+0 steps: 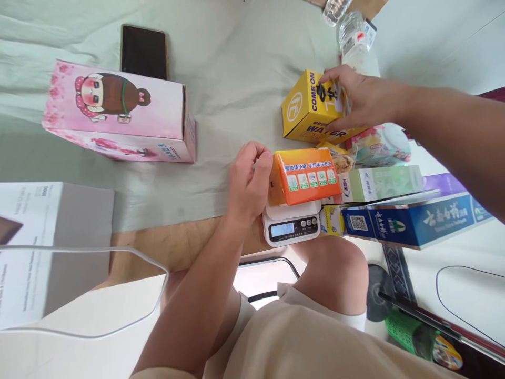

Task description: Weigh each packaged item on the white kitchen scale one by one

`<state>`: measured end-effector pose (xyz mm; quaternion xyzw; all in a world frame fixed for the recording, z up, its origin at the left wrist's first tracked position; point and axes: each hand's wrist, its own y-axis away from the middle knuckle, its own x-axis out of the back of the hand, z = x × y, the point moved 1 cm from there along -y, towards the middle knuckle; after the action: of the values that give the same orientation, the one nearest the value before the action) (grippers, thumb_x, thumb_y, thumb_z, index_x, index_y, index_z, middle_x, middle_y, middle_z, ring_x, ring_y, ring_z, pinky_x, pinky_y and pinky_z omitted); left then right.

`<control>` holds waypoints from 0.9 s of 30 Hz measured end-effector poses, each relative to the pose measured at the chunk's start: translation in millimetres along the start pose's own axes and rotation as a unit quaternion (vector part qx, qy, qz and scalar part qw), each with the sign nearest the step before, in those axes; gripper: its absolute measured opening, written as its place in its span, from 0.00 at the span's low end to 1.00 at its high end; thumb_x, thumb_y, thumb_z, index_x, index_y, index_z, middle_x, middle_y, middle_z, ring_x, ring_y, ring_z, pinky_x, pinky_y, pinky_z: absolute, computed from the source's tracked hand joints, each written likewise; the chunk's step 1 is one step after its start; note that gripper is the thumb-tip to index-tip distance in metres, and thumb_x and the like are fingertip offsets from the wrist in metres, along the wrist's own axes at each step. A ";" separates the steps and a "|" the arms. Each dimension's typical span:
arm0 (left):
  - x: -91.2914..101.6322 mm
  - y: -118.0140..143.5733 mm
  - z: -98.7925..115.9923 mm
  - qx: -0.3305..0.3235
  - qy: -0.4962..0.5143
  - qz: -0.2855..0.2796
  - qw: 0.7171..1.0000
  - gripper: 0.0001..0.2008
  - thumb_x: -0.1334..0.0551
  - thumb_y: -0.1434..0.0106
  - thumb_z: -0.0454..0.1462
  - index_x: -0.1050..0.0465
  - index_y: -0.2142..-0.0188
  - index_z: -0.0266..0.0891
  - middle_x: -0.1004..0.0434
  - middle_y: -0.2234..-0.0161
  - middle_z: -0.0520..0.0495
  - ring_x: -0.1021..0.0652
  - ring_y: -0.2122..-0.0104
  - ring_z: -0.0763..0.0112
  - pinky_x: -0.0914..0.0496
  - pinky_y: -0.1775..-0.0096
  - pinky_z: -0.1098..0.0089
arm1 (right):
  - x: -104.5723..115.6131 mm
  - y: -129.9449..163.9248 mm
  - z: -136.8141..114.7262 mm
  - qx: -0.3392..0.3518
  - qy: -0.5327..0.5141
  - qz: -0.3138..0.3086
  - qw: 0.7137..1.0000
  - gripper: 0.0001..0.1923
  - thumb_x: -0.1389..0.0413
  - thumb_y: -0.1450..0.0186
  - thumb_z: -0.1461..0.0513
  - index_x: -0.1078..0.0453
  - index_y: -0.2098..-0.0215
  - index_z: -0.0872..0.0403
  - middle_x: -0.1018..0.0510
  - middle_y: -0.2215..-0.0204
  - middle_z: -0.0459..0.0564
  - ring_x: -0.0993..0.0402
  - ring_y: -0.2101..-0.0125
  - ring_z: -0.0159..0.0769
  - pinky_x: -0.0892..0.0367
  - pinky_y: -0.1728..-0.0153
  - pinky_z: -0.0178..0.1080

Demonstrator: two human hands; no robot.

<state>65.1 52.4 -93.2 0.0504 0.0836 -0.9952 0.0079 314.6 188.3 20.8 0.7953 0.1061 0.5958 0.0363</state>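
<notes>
A pack of soap [310,176] in orange wrapping lies on a small white kitchen scale [272,237] with a lit display. Right beside the pack's left end is my left hand [250,181], its fingers curled in and the thumb against them; nothing shows inside it. My right hand [353,97] grips a yellow carton [305,108] lettered "COME ON" and "WATER", thumb on the near side and fingers over the top. The carton stands just behind the soap. Its right end is hidden by the hand.
Right of the scale lie a blue toothpaste box [398,223], a green box [390,181] and a soft colourful packet [381,145]. Clear plastic bottles [351,31] stand far right. Left are a pink box [122,108], a phone [144,51], a white box [79,226] and a cable [138,252].
</notes>
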 end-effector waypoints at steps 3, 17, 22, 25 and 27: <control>0.8 0.5 2.2 0.000 -0.005 0.005 1.000 0.15 0.47 0.28 0.47 0.36 0.69 0.44 0.29 0.68 0.48 0.28 0.63 0.65 0.33 0.57 0.61 | 10.2 25.1 -14.9 0.092 0.106 0.016 0.990 0.35 0.29 0.45 0.55 0.27 0.40 0.49 0.38 0.25 0.51 0.43 0.24 0.44 0.41 0.28 0.51; 14.3 5.2 -0.3 -0.164 -0.082 -0.197 0.963 0.40 0.30 0.39 0.56 0.37 0.35 0.43 0.27 0.38 0.39 0.24 0.39 0.54 0.25 0.38 0.57 | -40.1 115.5 -61.8 0.254 0.228 -0.120 0.932 0.42 0.38 0.39 0.53 0.43 0.29 0.50 0.28 0.37 0.62 0.25 0.42 0.56 0.24 0.55 0.48; 21.3 14.9 -3.3 -0.184 -0.183 -0.169 0.951 0.49 0.24 0.43 0.46 0.45 0.28 0.47 0.28 0.34 0.39 0.23 0.36 0.50 0.23 0.37 0.51 | -36.7 106.2 -68.2 0.266 0.245 -0.149 0.920 0.40 0.39 0.39 0.57 0.43 0.30 0.48 0.29 0.37 0.60 0.26 0.42 0.52 0.27 0.60 0.42; 20.0 10.3 0.2 -0.181 -0.185 -0.113 0.959 0.50 0.23 0.44 0.51 0.43 0.28 0.52 0.27 0.35 0.40 0.22 0.37 0.48 0.24 0.36 0.45 | -21.1 99.1 -73.3 0.293 0.230 -0.137 0.918 0.40 0.40 0.41 0.60 0.41 0.31 0.46 0.29 0.36 0.57 0.26 0.41 0.51 0.26 0.58 0.43; 14.9 -8.4 10.9 -0.199 -0.147 -0.091 0.965 0.53 0.22 0.47 0.54 0.43 0.28 0.53 0.27 0.34 0.40 0.22 0.37 0.46 0.25 0.35 0.42 | -0.4 93.2 -70.5 0.301 0.193 -0.103 0.928 0.40 0.43 0.41 0.59 0.41 0.30 0.45 0.30 0.35 0.54 0.26 0.41 0.49 0.26 0.56 0.43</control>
<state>49.0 58.7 -82.6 -0.1069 0.2820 -0.9515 -0.0607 258.8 92.5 57.9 0.6232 0.3672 0.6706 -0.1647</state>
